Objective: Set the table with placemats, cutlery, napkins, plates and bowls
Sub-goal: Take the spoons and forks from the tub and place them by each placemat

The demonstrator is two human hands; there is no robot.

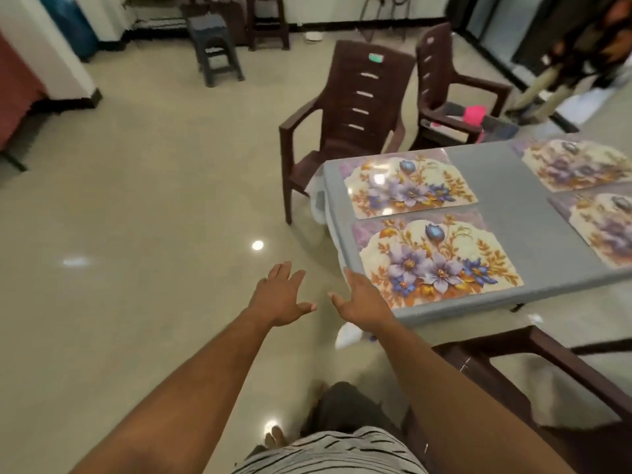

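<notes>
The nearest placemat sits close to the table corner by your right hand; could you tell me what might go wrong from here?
1. The nearest placemat reaches almost to the edge of the table, with the open right hand at its corner, so a brush could slide it off.
2. A brown chair stands close beside the right arm and may catch it.
3. The glossy floor could prove slippery while carrying plates.

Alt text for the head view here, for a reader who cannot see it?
Both hands, left hand and right hand, reach out open and empty by the corner of a grey table. Four floral placemats lie on it, with no cutlery, plates or bowls in sight. Brown plastic chairs stand around it.
</notes>
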